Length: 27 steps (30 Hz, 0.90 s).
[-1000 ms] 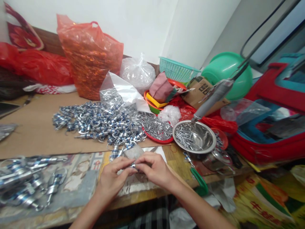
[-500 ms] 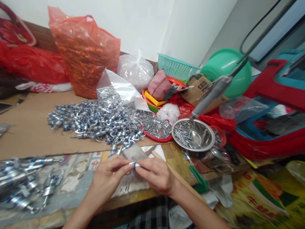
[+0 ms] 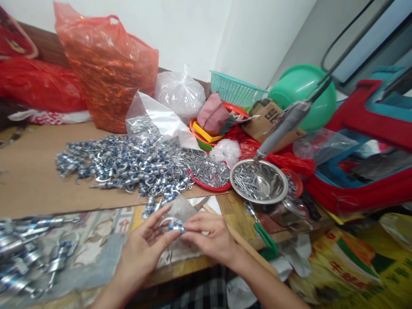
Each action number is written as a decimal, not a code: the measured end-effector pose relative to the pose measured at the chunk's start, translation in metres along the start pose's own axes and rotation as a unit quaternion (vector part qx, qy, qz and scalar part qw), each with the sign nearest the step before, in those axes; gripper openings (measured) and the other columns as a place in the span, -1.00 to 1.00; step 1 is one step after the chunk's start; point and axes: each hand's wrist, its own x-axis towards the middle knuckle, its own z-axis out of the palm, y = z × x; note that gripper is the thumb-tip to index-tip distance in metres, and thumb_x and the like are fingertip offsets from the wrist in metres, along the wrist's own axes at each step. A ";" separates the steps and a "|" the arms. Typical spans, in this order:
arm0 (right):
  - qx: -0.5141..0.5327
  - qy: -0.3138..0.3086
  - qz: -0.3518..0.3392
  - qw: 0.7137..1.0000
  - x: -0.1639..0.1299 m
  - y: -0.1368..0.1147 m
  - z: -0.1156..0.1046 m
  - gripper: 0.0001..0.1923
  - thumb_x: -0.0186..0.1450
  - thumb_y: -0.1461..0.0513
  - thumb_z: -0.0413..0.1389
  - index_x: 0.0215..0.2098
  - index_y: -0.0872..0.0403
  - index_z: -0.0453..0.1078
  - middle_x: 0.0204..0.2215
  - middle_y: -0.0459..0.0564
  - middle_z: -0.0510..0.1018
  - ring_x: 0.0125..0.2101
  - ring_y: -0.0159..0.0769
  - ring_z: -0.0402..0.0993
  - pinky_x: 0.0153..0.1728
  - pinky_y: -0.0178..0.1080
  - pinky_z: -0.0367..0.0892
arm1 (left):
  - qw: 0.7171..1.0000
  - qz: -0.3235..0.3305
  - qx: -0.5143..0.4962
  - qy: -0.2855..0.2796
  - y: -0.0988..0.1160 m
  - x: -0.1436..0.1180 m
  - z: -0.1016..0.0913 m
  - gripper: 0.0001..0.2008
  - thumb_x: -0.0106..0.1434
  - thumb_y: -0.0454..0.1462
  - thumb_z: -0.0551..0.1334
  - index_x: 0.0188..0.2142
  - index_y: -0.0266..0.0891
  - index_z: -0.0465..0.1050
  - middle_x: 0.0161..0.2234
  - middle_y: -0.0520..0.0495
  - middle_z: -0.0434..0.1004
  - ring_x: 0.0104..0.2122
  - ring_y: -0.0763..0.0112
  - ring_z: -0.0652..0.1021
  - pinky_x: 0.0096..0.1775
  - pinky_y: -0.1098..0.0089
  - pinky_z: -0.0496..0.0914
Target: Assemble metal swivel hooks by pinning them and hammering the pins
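Between my two hands is a small metal hook with a blue band round its barrel, its curved end toward the left. My right hand pinches the barrel's right end with thumb and fingers. My left hand holds the other side, thumb against the barrel, index finger raised and partly apart. Below them on the table is a grey metal block. Beyond it lies a large heap of similar blue-banded hooks on cardboard. More finished-looking hooks lie at the near left.
A red tray of small metal parts and a steel bowl of metal pins stand ahead to the right. A grey-handled tool hangs down over the bowl. A knife lies behind the block. An orange bag stands at the back.
My left fingers have loosened and spread, showing the hook's curved end and blue band. The hook has turned and shifted slightly left. The view has swung a little to the right.
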 end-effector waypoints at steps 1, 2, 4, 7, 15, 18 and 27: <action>-0.020 -0.019 0.027 0.999 0.005 0.004 -0.004 -0.90 0.11 0.23 0.17 -0.44 0.09 0.51 -0.49 -0.04 0.56 -0.47 -0.40 0.48 -0.41 -0.41 0.38 | 1.000 -0.008 -0.016 -0.002 -0.002 0.001 0.000 -0.37 -0.09 -0.19 0.33 -0.01 -0.28 0.24 -0.28 -0.08 0.55 -0.24 0.26 0.52 -0.23 0.35 0.44; -0.069 -0.035 0.060 0.995 0.011 0.011 -0.010 -0.89 0.14 0.22 0.15 -0.43 0.07 0.51 -0.46 -0.06 0.57 -0.42 -0.41 0.48 -0.36 -0.41 0.37 | 0.999 -0.016 -0.029 -0.005 -0.003 0.003 -0.001 -0.37 -0.07 -0.18 0.31 0.01 -0.29 0.22 -0.31 -0.07 0.55 -0.28 0.28 0.53 -0.27 0.35 0.44; -0.218 -0.040 0.137 0.966 0.027 0.031 -0.025 -0.83 0.23 0.25 0.04 -0.33 0.05 0.49 -0.33 -0.05 0.56 -0.28 -0.40 0.45 -0.21 -0.39 0.31 | 0.999 -0.026 -0.040 -0.010 -0.004 0.005 -0.002 -0.35 -0.05 -0.18 0.31 0.03 -0.28 0.17 -0.38 -0.03 0.53 -0.36 0.30 0.54 -0.34 0.36 0.45; -0.369 -0.041 0.244 0.896 0.052 0.072 -0.046 -0.73 0.24 0.37 -0.06 -0.21 0.11 0.45 -0.24 0.11 0.52 -0.17 -0.27 0.41 -0.16 -0.26 0.27 | 0.999 -0.027 -0.036 -0.024 -0.005 0.008 -0.003 -0.31 -0.05 -0.21 0.31 0.06 -0.25 0.10 -0.45 0.02 0.51 -0.42 0.34 0.53 -0.41 0.40 0.43; -0.391 -0.074 0.286 0.872 0.080 0.124 -0.046 -0.69 0.02 0.44 0.08 -0.28 0.10 0.47 -0.30 0.13 0.52 -0.21 -0.13 0.43 -0.18 -0.20 0.25 | 0.997 -0.033 -0.030 -0.059 -0.009 0.018 -0.005 -0.23 -0.05 -0.29 0.29 0.12 -0.24 -0.04 -0.54 0.09 0.42 -0.52 0.39 0.48 -0.48 0.41 0.37; -0.363 -0.055 0.273 0.889 0.081 0.124 -0.051 -0.70 0.06 0.43 0.05 -0.26 0.14 0.46 -0.27 0.15 0.50 -0.19 -0.15 0.41 -0.17 -0.22 0.24 | 0.995 -0.047 -0.050 -0.073 -0.008 0.022 -0.009 -0.20 -0.09 -0.33 0.31 0.12 -0.23 -0.05 -0.53 0.10 0.41 -0.51 0.40 0.48 -0.44 0.39 0.37; -0.158 -0.044 0.141 0.976 0.034 0.046 -0.019 -0.84 0.22 0.32 -0.01 -0.36 0.11 0.42 -0.46 -0.09 0.52 -0.44 -0.42 0.43 -0.39 -0.38 0.31 | 0.994 -0.052 -0.053 -0.077 -0.010 0.024 -0.010 -0.20 -0.10 -0.35 0.31 0.11 -0.28 -0.02 -0.52 0.07 0.43 -0.50 0.40 0.47 -0.40 0.38 0.35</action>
